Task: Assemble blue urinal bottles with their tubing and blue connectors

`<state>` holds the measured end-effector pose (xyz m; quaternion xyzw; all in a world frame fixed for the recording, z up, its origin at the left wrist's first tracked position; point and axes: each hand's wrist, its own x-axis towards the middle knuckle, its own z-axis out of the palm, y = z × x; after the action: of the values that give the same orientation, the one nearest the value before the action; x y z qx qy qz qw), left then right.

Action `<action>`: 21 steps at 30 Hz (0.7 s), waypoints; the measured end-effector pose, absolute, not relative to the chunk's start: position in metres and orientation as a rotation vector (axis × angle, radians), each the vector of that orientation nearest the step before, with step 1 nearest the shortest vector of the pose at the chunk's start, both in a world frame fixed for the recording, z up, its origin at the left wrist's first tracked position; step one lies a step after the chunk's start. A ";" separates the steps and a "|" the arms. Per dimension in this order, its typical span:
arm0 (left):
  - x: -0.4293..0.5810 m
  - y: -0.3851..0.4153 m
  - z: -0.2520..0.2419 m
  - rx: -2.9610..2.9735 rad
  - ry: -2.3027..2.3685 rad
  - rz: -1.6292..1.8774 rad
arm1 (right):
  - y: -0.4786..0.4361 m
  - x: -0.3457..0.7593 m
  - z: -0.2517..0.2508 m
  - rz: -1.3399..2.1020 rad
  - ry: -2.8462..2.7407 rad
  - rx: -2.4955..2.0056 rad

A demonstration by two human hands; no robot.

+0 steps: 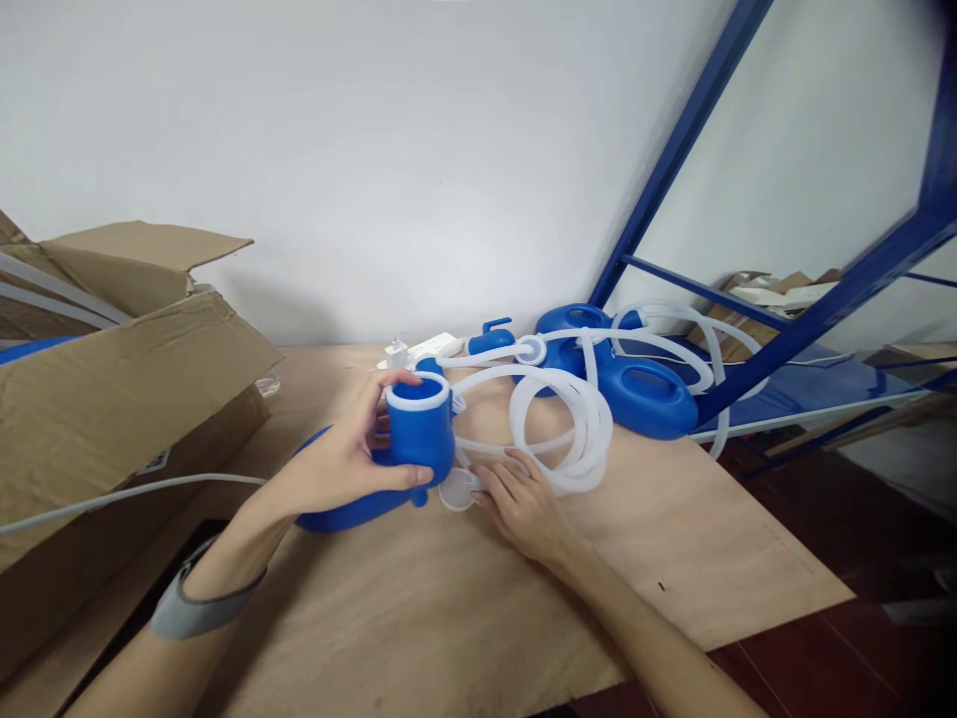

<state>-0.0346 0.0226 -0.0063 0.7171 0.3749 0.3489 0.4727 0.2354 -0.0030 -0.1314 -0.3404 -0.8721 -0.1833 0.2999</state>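
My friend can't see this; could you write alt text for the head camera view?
A left hand grips a blue container near its white-rimmed opening, while the right hand is at a translucent round piece beside coiled pale tubing on a wooden tabletop. More blue containers lie rightward; an open cardboard box stands left.

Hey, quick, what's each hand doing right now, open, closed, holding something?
Left hand: closed around the neck of the blue plastic bottle.
Right hand: partly curled at the translucent round cap; whether it grips it can't be told.
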 end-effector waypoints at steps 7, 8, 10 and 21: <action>-0.022 0.032 -0.013 1.890 1.023 1.054 | -0.001 0.234 -0.128 -0.476 -2.222 -0.885; -0.023 0.032 -0.012 1.911 1.022 1.058 | -0.001 0.234 -0.128 -0.470 -2.219 -0.884; -0.027 0.032 -0.009 1.916 1.022 1.036 | 0.000 0.234 -0.128 -0.447 -2.204 -0.896; -0.045 0.027 0.006 2.243 1.044 0.762 | -0.002 0.238 -0.129 -0.512 -2.142 -0.907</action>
<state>-0.0447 0.0267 0.0058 0.8335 0.3880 0.2833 0.2729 0.2383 -0.0020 -0.1294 -0.3537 -0.8352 -0.1995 0.3708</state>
